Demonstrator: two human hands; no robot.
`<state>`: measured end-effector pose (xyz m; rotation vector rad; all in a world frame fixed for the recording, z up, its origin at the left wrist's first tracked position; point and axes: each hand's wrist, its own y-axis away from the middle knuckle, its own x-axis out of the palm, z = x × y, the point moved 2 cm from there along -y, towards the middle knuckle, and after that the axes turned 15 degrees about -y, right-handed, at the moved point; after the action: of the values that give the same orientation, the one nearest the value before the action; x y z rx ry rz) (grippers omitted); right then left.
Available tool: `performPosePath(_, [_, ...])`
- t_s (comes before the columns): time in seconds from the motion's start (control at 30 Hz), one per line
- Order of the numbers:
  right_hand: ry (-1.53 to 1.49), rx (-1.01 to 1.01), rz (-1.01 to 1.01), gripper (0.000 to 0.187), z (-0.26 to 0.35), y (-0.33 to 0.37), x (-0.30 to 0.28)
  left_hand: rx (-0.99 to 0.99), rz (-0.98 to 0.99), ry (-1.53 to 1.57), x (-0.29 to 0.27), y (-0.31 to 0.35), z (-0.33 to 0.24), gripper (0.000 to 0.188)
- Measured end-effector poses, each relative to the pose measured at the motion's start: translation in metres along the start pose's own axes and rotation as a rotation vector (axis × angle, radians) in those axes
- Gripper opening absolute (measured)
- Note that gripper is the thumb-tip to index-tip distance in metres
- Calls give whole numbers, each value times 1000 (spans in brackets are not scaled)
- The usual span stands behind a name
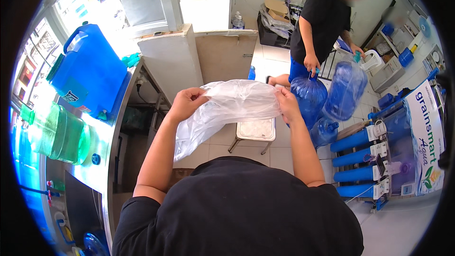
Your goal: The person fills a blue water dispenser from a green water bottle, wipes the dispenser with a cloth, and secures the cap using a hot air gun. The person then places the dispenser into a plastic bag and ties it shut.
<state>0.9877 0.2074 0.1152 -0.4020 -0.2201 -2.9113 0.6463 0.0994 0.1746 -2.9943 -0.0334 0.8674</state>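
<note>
A clear plastic bag (239,97) is stretched between my two hands in front of my chest. My left hand (188,103) pinches its left edge with the fingers closed. On the other side my right hand (287,104) grips the right edge between thumb and fingers. The bag's long loose part hangs down to the left, below my left wrist. Beneath the bag, partly covered by it, stands a small square stool (256,130) with a pale top.
On the metal counter (108,130) at left stand a blue jug (92,68) and a green-tinted bottle (57,132). At right, a co-worker (322,19) holds a blue round bottle (308,97) and a bagged one (346,87). Blue filter housings (353,161) line the right wall.
</note>
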Motion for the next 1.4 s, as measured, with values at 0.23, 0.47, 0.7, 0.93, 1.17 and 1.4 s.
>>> performPosePath(0.23, [825,-1006,-317,43,48,10,-10,-144,127,76,18,-22,-33,43])
performPosePath(0.47, [420,-386,223,35,30,56,98,-342,271,416,72,-52,-65,59])
performPosePath(0.7, [160,-131,64,29,5,1,76,-355,338,567,86,-55,-80,53])
performPosePath(0.93, [-792,215,106,18,5,-12,73,569,-532,-973,41,-52,-61,42])
performPosePath(1.17, [-834,200,-134,29,-10,-28,79,122,58,-572,64,-46,-26,30])
performPosePath(1.4, [-504,299,89,16,-29,-21,120,-38,129,131,84,-40,-8,31])
